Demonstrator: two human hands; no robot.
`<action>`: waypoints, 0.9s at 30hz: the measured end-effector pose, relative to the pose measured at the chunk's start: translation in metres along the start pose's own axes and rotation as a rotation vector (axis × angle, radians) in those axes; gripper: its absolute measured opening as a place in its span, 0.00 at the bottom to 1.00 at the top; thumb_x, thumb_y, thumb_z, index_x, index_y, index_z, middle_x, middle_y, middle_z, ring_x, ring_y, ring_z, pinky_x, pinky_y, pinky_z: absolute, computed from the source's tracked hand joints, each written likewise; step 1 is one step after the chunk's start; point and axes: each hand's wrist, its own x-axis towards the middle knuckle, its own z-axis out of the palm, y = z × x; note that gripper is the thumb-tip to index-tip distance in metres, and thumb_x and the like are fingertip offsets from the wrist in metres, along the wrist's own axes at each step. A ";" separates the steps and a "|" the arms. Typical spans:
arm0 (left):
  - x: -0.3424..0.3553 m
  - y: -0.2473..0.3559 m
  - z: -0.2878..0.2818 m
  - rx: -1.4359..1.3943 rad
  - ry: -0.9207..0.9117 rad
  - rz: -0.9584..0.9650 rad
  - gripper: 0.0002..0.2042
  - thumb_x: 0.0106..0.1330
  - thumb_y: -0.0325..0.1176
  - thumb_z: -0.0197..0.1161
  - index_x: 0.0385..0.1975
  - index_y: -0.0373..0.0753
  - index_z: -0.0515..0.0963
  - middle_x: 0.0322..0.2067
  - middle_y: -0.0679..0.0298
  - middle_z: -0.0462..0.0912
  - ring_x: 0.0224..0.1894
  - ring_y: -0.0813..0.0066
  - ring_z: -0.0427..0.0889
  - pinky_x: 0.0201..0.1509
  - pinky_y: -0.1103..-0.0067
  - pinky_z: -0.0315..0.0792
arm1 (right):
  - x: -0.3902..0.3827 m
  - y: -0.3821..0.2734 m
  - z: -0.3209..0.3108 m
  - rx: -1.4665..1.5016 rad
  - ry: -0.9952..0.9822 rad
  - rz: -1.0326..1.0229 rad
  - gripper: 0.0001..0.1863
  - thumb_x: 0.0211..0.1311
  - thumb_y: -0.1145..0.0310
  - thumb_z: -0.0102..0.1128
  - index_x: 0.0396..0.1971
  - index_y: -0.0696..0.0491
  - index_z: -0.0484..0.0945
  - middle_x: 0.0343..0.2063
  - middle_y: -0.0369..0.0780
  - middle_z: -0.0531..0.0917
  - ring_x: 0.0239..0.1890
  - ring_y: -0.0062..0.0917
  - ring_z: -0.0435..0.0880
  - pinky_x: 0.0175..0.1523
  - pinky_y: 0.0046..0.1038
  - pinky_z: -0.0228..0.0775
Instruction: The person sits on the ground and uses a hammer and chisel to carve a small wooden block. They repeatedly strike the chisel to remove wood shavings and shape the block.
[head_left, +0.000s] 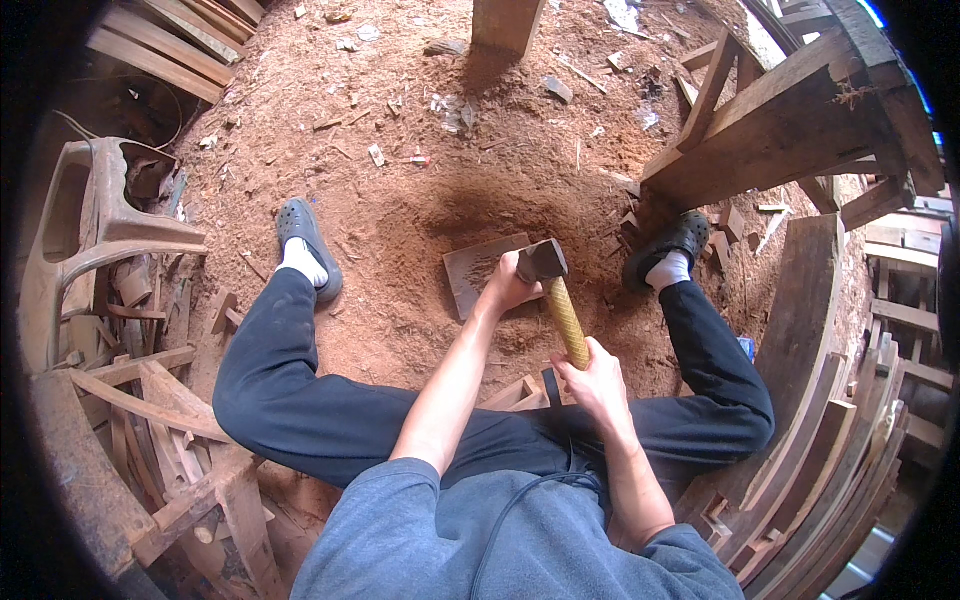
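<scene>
A hammer with a dark blocky head and a yellow textured handle is held between my legs. My right hand wraps round the lower end of its handle. Beside and partly behind the hammer head is my left hand, with its fingers curled. The head covers part of that hand, so what it grips cannot be made out. Under them a flat, dark board lies on the sawdust, with wood bits on its face and its right part hidden by my left hand and the hammer.
Sawdust and scraps cover the ground. A worn plastic chair stands at the left above broken timber pieces. Heavy wooden beams slant at the upper right, with stacked planks below. A wooden post rises at the far side.
</scene>
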 end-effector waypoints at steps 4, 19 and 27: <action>0.000 0.002 0.001 0.003 -0.007 -0.030 0.14 0.49 0.33 0.76 0.32 0.37 0.79 0.28 0.63 0.84 0.31 0.81 0.78 0.39 0.77 0.75 | -0.001 -0.004 0.001 -0.006 0.017 0.026 0.23 0.52 0.50 0.64 0.33 0.57 0.76 0.30 0.53 0.82 0.38 0.48 0.82 0.42 0.41 0.72; 0.006 0.025 0.011 0.008 0.143 0.075 0.19 0.43 0.24 0.71 0.39 0.34 0.77 0.32 0.51 0.82 0.36 0.59 0.84 0.40 0.73 0.76 | 0.015 0.018 0.002 0.080 0.066 -0.123 0.17 0.46 0.64 0.61 0.34 0.61 0.77 0.23 0.50 0.81 0.30 0.37 0.83 0.39 0.34 0.72; 0.007 0.036 0.008 0.008 0.106 0.055 0.20 0.43 0.23 0.71 0.39 0.35 0.77 0.32 0.52 0.82 0.37 0.58 0.84 0.39 0.73 0.75 | 0.010 0.015 0.003 0.032 0.086 -0.096 0.16 0.46 0.66 0.60 0.32 0.61 0.76 0.21 0.50 0.79 0.27 0.35 0.81 0.37 0.33 0.71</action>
